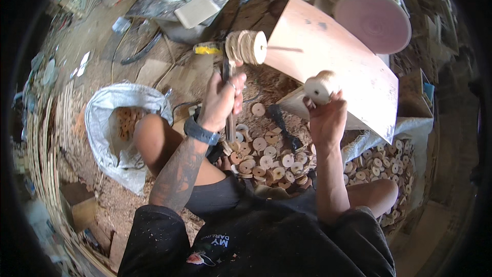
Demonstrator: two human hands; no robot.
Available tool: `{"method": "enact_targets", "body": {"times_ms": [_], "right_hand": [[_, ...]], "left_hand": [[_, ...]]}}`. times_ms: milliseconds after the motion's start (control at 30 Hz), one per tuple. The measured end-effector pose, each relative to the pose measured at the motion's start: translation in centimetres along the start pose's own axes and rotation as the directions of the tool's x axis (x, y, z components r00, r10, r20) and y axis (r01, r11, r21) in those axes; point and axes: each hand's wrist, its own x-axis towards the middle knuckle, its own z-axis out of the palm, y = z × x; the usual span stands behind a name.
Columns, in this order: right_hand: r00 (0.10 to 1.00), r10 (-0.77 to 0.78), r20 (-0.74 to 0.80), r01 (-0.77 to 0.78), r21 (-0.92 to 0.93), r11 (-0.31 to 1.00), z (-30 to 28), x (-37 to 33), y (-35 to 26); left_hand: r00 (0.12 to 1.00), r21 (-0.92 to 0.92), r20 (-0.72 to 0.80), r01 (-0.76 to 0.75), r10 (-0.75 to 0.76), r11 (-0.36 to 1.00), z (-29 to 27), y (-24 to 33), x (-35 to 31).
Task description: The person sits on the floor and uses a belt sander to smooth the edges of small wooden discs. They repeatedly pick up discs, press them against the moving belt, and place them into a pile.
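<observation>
My left hand grips the handle of a tool that carries a stack of round wooden discs on a thin rod, held up in front of me. A yellow part sticks out to the left of the stack. My right hand holds a second short stack of pale wooden discs, its flat end facing me. Both hands are raised above a heap of loose wooden discs with centre holes that lies on the floor between my knees.
A white sack with more discs stands open at my left knee. A curved board leans behind the right hand, with a pink round disc machine beyond it. More discs pile up at my right knee. Sawdust and cables cover the floor.
</observation>
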Motion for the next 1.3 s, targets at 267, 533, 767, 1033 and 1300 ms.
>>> {"method": "enact_targets", "body": {"times_ms": [267,533,767,1033,1300], "right_hand": [[0.956,-0.102,-0.274,0.163,0.210,0.964,0.9,0.7,-2.2],[0.826,-0.466,-0.319,0.440,-0.152,0.885,0.6,-0.4,-4.1],[0.881,-0.408,-0.240,0.404,-0.068,0.912,-1.2,-1.8,-3.8],[0.918,-0.171,-0.358,0.218,0.096,0.971,-4.0,-1.4,-3.7],[0.929,-0.158,-0.334,0.222,0.162,0.961,-5.6,-1.8,-4.1]], "left_hand": [[0.978,0.661,0.044,-0.181,0.203,0.729,4.8,-3.5,-0.3],[0.968,0.656,-0.059,-0.147,0.244,0.740,8.8,-6.9,-1.6],[0.969,0.556,-0.052,-0.173,0.241,0.813,11.4,-9.6,-2.3],[0.993,0.334,-0.121,0.046,-0.005,0.942,13.1,-11.5,-3.4],[0.991,0.398,-0.115,-0.022,0.074,0.917,14.1,-13.1,-3.7]]}}
